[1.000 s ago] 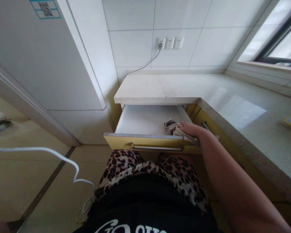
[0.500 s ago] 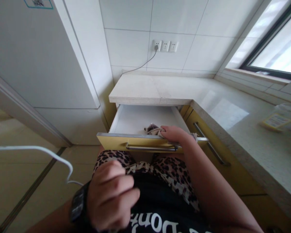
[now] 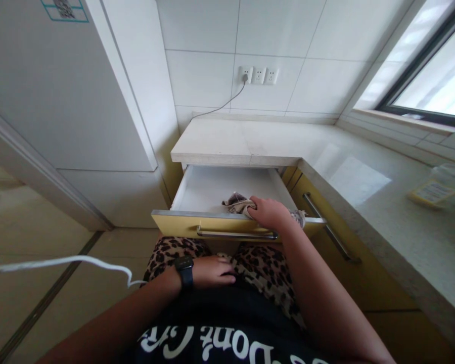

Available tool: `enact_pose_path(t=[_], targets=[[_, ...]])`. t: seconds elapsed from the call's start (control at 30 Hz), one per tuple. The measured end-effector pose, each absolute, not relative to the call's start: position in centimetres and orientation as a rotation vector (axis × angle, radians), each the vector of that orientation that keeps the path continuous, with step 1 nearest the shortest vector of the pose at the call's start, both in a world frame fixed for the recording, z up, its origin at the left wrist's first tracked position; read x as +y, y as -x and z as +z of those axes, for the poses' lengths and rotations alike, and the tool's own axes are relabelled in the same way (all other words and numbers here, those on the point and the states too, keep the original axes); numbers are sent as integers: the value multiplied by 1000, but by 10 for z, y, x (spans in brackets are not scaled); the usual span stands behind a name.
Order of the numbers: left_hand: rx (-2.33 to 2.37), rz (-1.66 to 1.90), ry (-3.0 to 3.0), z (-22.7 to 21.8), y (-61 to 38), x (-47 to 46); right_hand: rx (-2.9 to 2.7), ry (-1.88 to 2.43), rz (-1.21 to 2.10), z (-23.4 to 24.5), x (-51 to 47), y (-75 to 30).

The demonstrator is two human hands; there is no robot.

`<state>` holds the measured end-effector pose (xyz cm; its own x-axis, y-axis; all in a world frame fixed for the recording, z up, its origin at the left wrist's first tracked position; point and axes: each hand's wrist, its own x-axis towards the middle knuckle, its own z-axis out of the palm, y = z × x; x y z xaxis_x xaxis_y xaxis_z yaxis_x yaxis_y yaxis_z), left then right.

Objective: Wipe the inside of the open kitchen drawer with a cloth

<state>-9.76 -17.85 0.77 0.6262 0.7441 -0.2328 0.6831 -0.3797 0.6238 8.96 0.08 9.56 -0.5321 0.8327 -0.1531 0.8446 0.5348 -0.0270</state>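
Note:
A pulled-out drawer (image 3: 220, 189) with a white inside and a yellow front is just ahead of my lap. Over the right part of its front edge my right hand (image 3: 268, 211) is closed on a patterned brown and grey cloth (image 3: 238, 203). One end of the cloth pokes into the drawer, and another bit shows right of my wrist. My left hand (image 3: 214, 270), with a black watch (image 3: 184, 267) at the wrist, lies across my lap. Its fingers are stretched out and hold nothing.
A pale countertop (image 3: 227, 136) runs above the drawer and turns along the right side, where a clear container with a yellow label (image 3: 434, 192) stands. A white cable (image 3: 72, 260) hangs at the left. Wall sockets (image 3: 258, 75) hold one plug. A tall white cabinet (image 3: 94, 91) stands left.
My left hand has dropped from a raised, curled pose near my chest down onto my lap, and its fingers have straightened. The right hand with the cloth has shifted slightly left along the drawer's edge.

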Motion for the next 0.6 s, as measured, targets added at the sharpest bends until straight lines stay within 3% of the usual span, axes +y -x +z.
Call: enact_pose_path(t=[0.13,0.6], targets=[[1386,144,-2005,2,114,-190,2633,-1459,-151,98,-1,-90],[2123,-264,-1897,7,210,-291,2690,-1461,-186,92,1,-92]])
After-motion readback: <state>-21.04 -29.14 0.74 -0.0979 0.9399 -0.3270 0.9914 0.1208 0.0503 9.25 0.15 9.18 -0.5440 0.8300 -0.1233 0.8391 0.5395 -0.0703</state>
